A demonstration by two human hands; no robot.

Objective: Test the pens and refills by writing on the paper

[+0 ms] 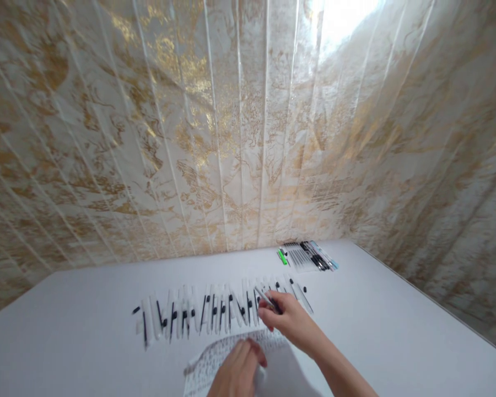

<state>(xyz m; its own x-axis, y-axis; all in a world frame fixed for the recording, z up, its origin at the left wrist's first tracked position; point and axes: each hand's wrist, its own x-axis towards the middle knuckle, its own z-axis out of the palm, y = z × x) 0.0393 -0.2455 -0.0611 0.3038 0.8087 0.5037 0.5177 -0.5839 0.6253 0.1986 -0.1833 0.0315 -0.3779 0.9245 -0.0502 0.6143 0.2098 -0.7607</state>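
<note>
My right hand is closed in a pinch around a pen, its pale barrel pointing up and left and a dark part showing at the fingers. It hovers over the right part of a row of pen parts. My left hand is lower, over a sheet of paper covered in dark handwriting, with its fingers curled together. Something pale and blurred shows beneath those fingers, too indistinct to name. Clear pen barrels, thin dark refills and black caps lie across the table beyond the paper.
The white table meets a wall draped in gold-patterned sheeting. Near its back edge lie a green marker-like item, several dark thin refills in a group, and black and light-blue pens.
</note>
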